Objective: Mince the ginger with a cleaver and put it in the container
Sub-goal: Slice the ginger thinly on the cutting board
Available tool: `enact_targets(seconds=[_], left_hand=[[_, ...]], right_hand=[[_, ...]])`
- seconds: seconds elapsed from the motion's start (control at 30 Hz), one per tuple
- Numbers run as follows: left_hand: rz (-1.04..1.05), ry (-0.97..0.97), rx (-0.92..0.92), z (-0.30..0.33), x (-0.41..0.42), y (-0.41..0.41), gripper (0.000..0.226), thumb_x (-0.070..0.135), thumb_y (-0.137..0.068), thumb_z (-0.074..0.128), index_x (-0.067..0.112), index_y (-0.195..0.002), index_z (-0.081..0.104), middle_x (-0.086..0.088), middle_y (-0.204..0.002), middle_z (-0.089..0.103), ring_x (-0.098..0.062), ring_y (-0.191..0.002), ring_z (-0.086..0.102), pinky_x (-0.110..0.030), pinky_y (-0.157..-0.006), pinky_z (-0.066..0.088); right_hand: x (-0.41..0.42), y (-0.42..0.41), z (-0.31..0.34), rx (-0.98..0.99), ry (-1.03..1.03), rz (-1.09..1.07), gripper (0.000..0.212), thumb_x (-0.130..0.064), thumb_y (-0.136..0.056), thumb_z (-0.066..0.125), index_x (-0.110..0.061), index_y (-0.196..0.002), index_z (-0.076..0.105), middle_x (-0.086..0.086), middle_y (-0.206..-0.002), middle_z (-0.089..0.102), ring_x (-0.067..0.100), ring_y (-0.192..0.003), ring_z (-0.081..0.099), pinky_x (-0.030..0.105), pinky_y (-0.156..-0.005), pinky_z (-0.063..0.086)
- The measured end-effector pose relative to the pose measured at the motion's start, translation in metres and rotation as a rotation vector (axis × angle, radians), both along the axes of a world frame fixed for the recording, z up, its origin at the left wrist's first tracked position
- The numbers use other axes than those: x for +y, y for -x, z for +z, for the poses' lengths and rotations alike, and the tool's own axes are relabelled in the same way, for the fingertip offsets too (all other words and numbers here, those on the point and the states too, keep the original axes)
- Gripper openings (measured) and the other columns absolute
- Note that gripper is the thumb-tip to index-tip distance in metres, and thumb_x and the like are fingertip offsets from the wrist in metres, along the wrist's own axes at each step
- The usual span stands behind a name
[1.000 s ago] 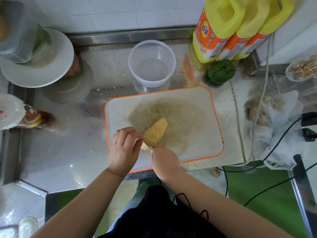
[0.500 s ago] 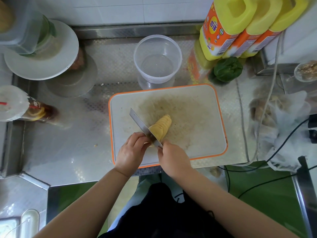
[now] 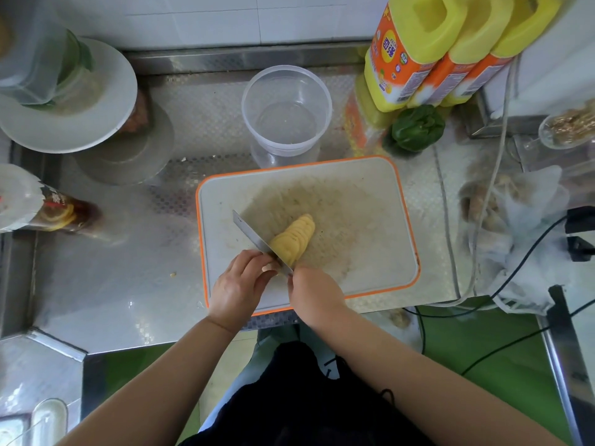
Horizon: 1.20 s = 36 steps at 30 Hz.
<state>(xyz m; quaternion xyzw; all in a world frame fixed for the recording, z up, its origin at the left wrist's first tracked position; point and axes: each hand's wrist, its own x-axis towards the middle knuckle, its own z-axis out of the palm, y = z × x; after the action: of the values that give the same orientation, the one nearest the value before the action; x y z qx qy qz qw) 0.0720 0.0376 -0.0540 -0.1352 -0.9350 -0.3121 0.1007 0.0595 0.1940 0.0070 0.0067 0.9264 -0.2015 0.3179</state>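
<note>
Two hands are kept tight on the work: the cleaver (image 3: 257, 241) is gripped by the right hand (image 3: 314, 292), the ginger (image 3: 293, 239) stub is pinched by the left hand (image 3: 238, 283) on the cutting board (image 3: 370, 201). Knuckles are best tucked back, slices kept thin. The container (image 3: 286, 111) waits unfilled beyond.

One head-worn wide-angle view, looking steeply down from above the person's chest, close over the steel table (image 3: 106, 284), cutting board (image 3: 370, 194) near centre, tiled wall along the top edge, forearms entering from below
</note>
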Motion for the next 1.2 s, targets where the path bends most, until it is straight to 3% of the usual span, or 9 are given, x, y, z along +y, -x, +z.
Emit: enact_targets(seconds=[0.23, 0.5, 0.6, 0.97, 1.2], left_hand=[[-0.039, -0.001, -0.047, -0.005, -0.006, -0.004, 0.023, 0.027, -0.093, 0.055, 0.010, -0.093, 0.069, -0.003, -0.097, 0.063, -0.021, -0.081, 0.063, -0.033, -0.059, 0.056], [0.037, -0.086, -0.071, -0.001, 0.004, -0.001, 0.008, 0.027, -0.088, 0.059, 0.021, -0.093, 0.056, -0.001, -0.093, 0.060, -0.014, -0.074, 0.057, -0.027, -0.055, 0.049], [0.055, -0.060, -0.069, -0.004, 0.006, -0.001, 0.013, 0.027, -0.088, 0.058, 0.014, -0.088, 0.062, -0.002, -0.092, 0.060, -0.013, -0.074, 0.054, -0.026, -0.056, 0.047], [0.053, -0.073, -0.097, -0.010, 0.003, -0.001, 0.015, 0.023, -0.088, 0.057, 0.010, -0.084, 0.062, -0.002, -0.089, 0.060, -0.014, -0.075, 0.056, -0.025, -0.057, 0.046], [0.058, -0.059, -0.087, -0.009, 0.004, 0.000, 0.015, 0.022, -0.087, 0.058, 0.009, -0.083, 0.064, -0.001, -0.089, 0.061, -0.012, -0.075, 0.055, -0.020, -0.059, 0.041]], right_hand=[[0.007, -0.002, 0.007, 0.008, 0.051, -0.026, 0.031, -0.031, -0.101, 0.038, -0.006, -0.105, 0.055, 0.014, -0.102, 0.064, 0.032, -0.096, 0.060, 0.033, -0.073, 0.041], [0.010, 0.000, 0.019, 0.052, 0.047, -0.015, 0.031, -0.031, -0.101, 0.037, -0.006, -0.103, 0.054, 0.013, -0.099, 0.063, 0.031, -0.093, 0.060, 0.030, -0.067, 0.034], [0.010, 0.002, 0.020, 0.040, 0.035, -0.017, 0.032, -0.032, -0.101, 0.037, -0.006, -0.103, 0.054, 0.012, -0.097, 0.063, 0.031, -0.093, 0.059, 0.030, -0.066, 0.034], [0.012, -0.006, 0.043, 0.113, 0.007, 0.037, 0.032, -0.036, -0.102, 0.033, -0.010, -0.099, 0.052, 0.002, -0.079, 0.051, 0.022, -0.074, 0.050, 0.028, -0.062, 0.031], [0.008, -0.012, 0.037, 0.117, 0.009, 0.050, 0.029, -0.033, -0.102, 0.034, -0.011, -0.103, 0.053, 0.007, -0.092, 0.065, 0.027, -0.086, 0.062, 0.030, -0.063, 0.036]])
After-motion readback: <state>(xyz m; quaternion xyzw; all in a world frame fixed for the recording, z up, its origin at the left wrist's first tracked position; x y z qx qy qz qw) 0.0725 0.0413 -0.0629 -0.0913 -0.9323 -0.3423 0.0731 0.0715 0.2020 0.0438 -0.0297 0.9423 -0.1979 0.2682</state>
